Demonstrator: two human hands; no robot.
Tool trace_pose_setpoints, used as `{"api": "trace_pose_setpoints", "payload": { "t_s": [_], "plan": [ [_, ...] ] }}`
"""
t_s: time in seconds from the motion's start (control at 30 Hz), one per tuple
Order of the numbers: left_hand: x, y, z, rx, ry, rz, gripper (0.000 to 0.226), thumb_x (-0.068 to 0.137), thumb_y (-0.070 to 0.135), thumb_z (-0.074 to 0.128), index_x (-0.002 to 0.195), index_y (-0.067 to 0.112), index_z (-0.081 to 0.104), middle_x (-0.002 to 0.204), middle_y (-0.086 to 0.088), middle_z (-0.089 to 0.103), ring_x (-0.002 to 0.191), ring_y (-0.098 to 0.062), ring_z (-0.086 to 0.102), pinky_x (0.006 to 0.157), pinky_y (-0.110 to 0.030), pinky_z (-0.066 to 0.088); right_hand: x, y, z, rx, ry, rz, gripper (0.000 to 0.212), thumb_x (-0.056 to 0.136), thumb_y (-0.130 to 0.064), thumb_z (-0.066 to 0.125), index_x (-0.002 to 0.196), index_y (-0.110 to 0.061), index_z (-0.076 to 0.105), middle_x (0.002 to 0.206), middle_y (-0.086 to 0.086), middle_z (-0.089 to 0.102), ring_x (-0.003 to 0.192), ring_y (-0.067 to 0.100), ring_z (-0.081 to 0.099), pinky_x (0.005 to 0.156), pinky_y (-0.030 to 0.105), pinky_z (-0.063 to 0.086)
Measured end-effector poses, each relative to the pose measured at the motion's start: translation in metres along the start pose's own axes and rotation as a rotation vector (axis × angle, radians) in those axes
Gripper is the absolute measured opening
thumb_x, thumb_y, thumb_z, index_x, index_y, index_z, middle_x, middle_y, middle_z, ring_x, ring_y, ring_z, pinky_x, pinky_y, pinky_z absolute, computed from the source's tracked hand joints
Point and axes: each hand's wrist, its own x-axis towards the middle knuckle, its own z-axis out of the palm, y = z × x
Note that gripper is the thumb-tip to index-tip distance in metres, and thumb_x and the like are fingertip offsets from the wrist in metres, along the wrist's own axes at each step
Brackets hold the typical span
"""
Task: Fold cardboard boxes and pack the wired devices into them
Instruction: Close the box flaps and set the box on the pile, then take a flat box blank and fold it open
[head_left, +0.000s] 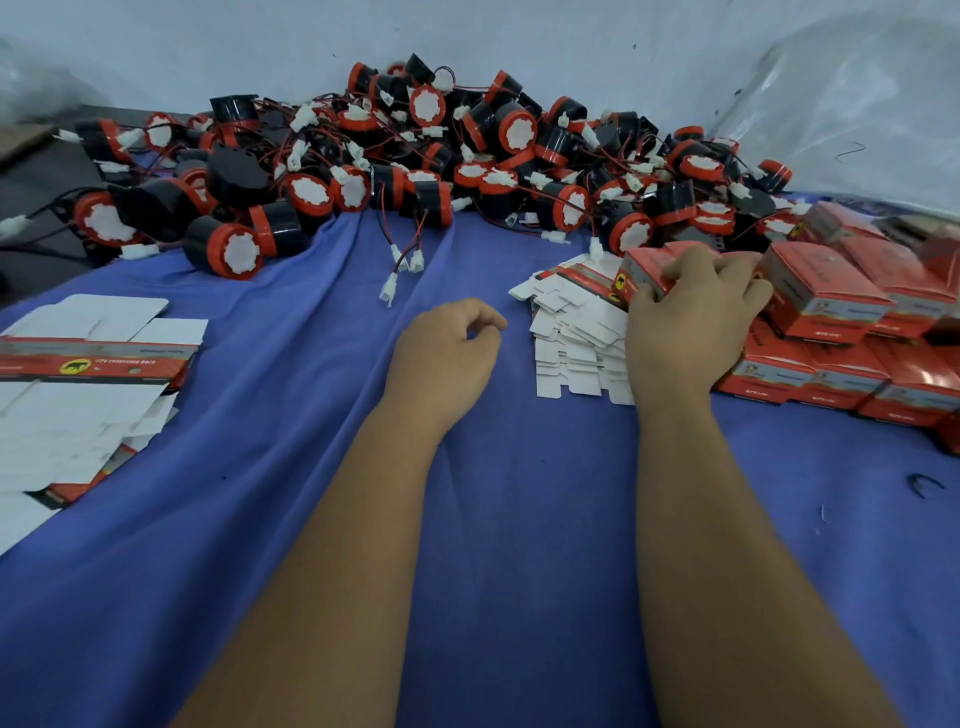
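Note:
My right hand (691, 317) grips a folded red cardboard box (644, 267), holding it against the stack of packed red boxes (831, 312) at the right. Just left of that hand lies a fanned pile of flat box blanks (571, 338), white side up. My left hand (447, 348) hovers over the blue cloth with fingers loosely curled and nothing in them. A big heap of black-and-red round wired devices (415, 156) with white plugs fills the far side of the table. One loose wire with white plugs (402, 265) trails out toward me.
Another pile of flat blanks (88, 374) lies at the left edge. The blue cloth (519, 519) covers the table. A clear plastic sheet (857, 104) sits at the far right against the pale wall. A small black clip (924, 486) lies near the right edge.

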Motion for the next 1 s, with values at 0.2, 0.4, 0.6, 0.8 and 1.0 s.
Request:
{"api": "trace_pose_setpoints", "payload": {
  "t_s": [0.2,0.4,0.6,0.8,1.0],
  "plan": [
    [0.001,0.002,0.0,0.027,-0.006,0.021,0.024,0.094,0.02,0.048,0.094,0.037,0.064,0.094,0.017,0.062,0.085,-0.008,0.06,0.076,-0.03,0.05,-0.002,-0.003,-0.001,-0.1,0.08,-0.016,0.02,0.087,-0.005,0.057,0.107,-0.008,0.061,0.13,0.016,0.046,0.126,0.036,0.037,0.099,0.042,0.035],
    [0.005,0.003,0.002,0.046,0.013,0.022,0.029,0.094,0.014,0.044,0.097,0.034,0.065,0.094,0.014,0.063,0.09,-0.015,0.06,0.084,-0.038,0.052,-0.019,-0.024,0.002,0.112,-0.239,-0.44,0.024,0.092,-0.005,0.046,0.11,-0.004,0.062,0.106,0.014,0.064,0.1,0.034,0.056,0.076,0.04,0.042],
    [0.006,0.001,0.002,-0.066,0.086,-0.022,0.034,0.093,0.008,0.04,0.105,0.031,0.063,0.119,0.006,0.059,0.06,-0.001,0.052,0.05,-0.016,0.038,-0.03,-0.029,0.019,-0.145,-0.505,-0.208,0.058,0.097,-0.045,0.042,0.141,-0.007,0.042,0.147,0.017,0.043,0.135,0.033,0.037,0.111,0.04,0.028],
    [0.01,0.003,-0.005,-0.199,0.297,-0.103,0.031,0.097,0.017,0.044,0.125,0.025,0.056,0.131,0.003,0.054,0.094,-0.008,0.057,0.071,-0.024,0.04,-0.04,-0.037,0.005,0.429,-0.687,-0.355,0.045,0.083,-0.022,0.07,0.127,-0.021,0.063,0.121,-0.004,0.068,0.113,0.012,0.06,0.095,0.022,0.045],
    [0.01,0.0,-0.007,-0.062,0.245,-0.092,0.033,0.087,0.011,0.055,0.118,0.024,0.057,0.124,-0.001,0.058,0.096,-0.009,0.055,0.072,-0.021,0.041,-0.038,-0.036,0.008,0.124,-0.673,-0.509,0.058,0.077,-0.044,0.073,0.13,-0.025,0.06,0.118,0.003,0.061,0.117,0.023,0.051,0.102,0.038,0.039]
  ]
}}
